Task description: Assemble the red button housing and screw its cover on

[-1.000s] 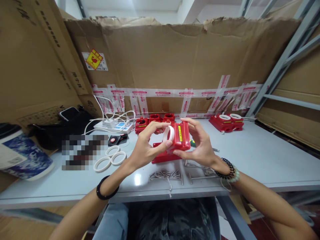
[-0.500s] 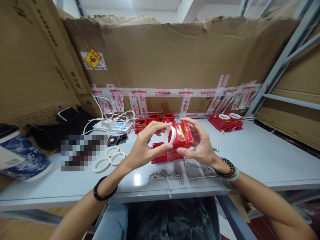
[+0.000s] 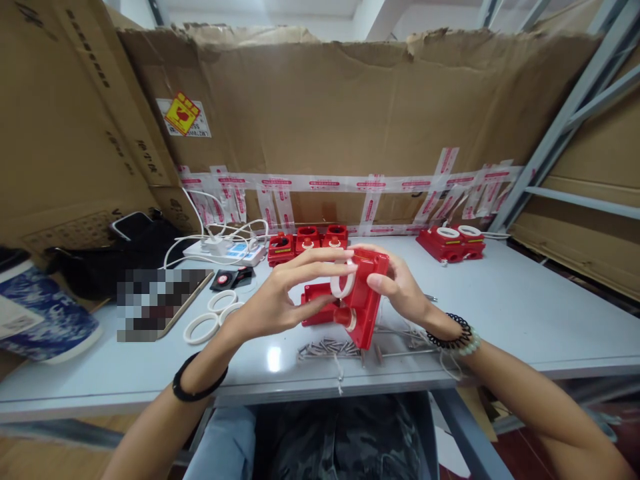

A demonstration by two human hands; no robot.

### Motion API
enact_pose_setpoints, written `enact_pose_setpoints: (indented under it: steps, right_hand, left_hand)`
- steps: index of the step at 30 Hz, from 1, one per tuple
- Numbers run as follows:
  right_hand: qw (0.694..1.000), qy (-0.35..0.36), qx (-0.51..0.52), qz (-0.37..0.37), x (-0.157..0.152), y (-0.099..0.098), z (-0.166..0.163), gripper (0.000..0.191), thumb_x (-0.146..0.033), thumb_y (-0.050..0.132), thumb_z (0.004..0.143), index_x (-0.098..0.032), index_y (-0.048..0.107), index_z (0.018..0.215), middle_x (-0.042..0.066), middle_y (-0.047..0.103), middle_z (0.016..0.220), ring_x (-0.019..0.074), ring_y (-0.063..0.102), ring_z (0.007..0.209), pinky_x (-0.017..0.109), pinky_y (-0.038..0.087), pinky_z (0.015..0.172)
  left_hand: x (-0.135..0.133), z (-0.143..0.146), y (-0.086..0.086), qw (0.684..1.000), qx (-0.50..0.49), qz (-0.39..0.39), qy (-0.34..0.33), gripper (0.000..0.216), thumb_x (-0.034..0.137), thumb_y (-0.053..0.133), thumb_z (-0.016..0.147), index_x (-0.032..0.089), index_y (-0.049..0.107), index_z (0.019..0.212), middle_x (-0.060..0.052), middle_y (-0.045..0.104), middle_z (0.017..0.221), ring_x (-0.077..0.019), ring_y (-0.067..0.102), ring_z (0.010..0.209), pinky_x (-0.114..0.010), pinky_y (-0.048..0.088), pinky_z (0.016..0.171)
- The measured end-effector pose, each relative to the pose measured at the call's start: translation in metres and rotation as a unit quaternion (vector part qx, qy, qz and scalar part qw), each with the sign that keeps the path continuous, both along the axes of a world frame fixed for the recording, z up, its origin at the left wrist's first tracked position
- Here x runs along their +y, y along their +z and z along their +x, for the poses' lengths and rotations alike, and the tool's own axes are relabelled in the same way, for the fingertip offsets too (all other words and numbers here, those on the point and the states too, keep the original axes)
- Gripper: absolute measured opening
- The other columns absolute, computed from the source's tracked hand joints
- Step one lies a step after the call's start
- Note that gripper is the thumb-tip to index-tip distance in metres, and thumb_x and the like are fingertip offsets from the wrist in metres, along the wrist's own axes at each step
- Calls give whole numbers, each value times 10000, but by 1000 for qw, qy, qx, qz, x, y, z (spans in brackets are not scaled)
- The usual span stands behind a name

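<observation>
"What's lying nearest?"

"A pile of screws point(image 3: 327, 348) is lying by the middle of the tabletop's point(image 3: 505, 320) front edge, and some metal rods point(image 3: 410, 354) are resting just to its right."

"And the hands?"

"They're working just above and beyond those. The right hand point(image 3: 404, 288) is gripping a red housing point(image 3: 369, 313), thumb on the near side, and holding it tilted over the tabletop. The left hand point(image 3: 275, 297) is coming from the other side, its fingers spreading around a white ring point(image 3: 342, 293) at the housing's left face, fingertips touching the upper rim."

"Is the thumb pinching the ring?"

"I can't tell; its tip is ending near the lower side."

"What's sitting further off?"

"A red base point(image 3: 316, 319) is lying behind the housing. Towards the left edge, three loose white rings point(image 3: 187, 331) are lying close together, and a cup point(image 3: 50, 310) is standing at that edge."

"And along the back edge?"

"A power strip point(image 3: 253, 255) is lying left of centre, red boxes point(image 3: 280, 252) are standing in a row beside it, and a red unit with two white rings on top point(image 3: 443, 252) is sitting towards the back right corner. Behind everything, a cardboard sheet point(image 3: 320, 113) is rising."
</observation>
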State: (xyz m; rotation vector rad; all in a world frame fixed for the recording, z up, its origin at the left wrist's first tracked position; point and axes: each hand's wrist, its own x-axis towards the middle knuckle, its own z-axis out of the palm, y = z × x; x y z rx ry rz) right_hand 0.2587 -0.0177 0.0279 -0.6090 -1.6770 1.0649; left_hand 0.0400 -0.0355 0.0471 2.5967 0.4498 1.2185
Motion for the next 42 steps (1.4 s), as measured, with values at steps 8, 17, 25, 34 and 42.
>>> enact_pose_setpoints:
  steps: [8,17,25,34,42]
  right_hand:
    - [1000,-7,0,-12,-4,1,-3,551,-466,744,655,-201,570,1106,51,700,935,173,658,793,329,543,707]
    - [994,63,26,-81,1,0,-6,404,-502,638,766,-156,623,974,48,680,802,153,628,687,304,526,633]
    - [992,48,49,-103,5,-3,-6,456,-459,700,729,-169,579,1059,48,706,880,147,664,729,308,554,682]
    - [994,-1,56,-95,6,-2,-5,496,-426,747,685,-199,540,1075,64,709,968,189,680,869,383,559,802]
    - [993,22,58,-100,4,-5,-6,489,-432,758,676,-197,566,1059,46,713,922,165,676,789,327,560,712]
  left_hand:
    - [1,7,-4,996,-52,-24,75,467,310,748,777,228,590,1209,-103,623,1167,-239,593,1068,-383,508,910]
    - [4,6,-5,998,-41,-1,53,654,374,753,766,263,485,1352,-117,544,1305,-261,529,1188,-432,464,993]
    - [4,11,-8,997,-50,-36,45,499,264,685,831,265,532,1306,-97,532,1335,-252,496,1229,-421,423,1029]
    - [9,12,-12,993,-79,-69,54,424,231,698,801,240,590,1210,-95,593,1238,-253,533,1168,-417,429,1000]
    - [10,9,-14,993,-51,-96,44,398,210,646,839,252,583,1230,-94,566,1260,-240,529,1174,-386,440,989]
